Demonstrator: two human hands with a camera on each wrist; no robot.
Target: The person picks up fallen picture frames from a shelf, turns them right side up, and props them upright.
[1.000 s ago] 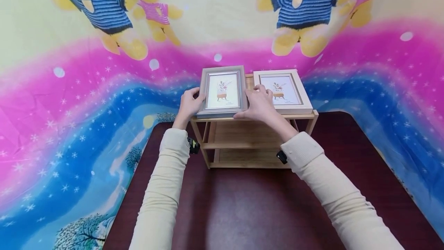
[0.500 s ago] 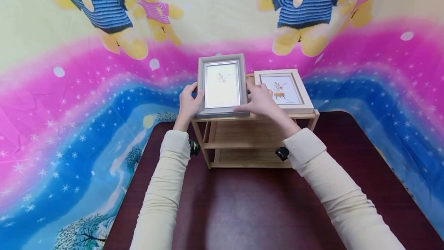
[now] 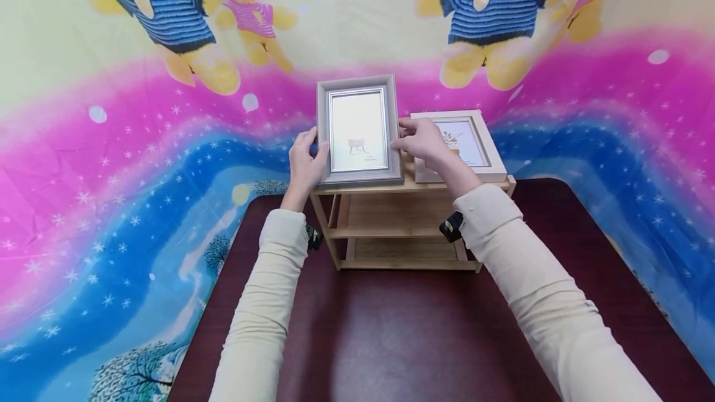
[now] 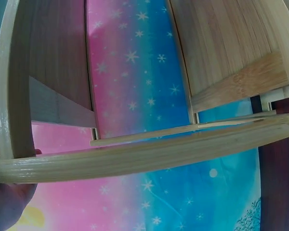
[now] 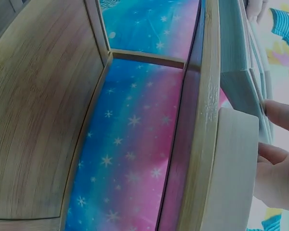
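A grey picture frame [image 3: 359, 175] leans steeply upright, its lower edge at the front of the wooden rack's top shelf [image 3: 410, 182]. Glare washes out part of its picture. My left hand [image 3: 307, 160] grips its left side, thumb in front and fingers behind. On the right side, my right hand [image 3: 429, 140] pinches its edge between thumb and fingers. The right wrist view shows those fingertips at the side of the grey frame [image 5: 237, 91]. A cream picture frame [image 3: 465, 141] lies face up to the right, partly behind my right hand. The left wrist view shows little of my left hand [image 4: 12, 207].
Two lower shelves [image 3: 399, 213] of the rack sit beneath the frames. The rack stands on a dark red-brown table [image 3: 385, 327]. Behind and around it hangs a cloth [image 3: 357, 30] printed with bears and snowflakes.
The grey frame has tilted up from a flatter slant, its top edge rising. My right hand has slid up along its right side. The cream frame has stayed in place.
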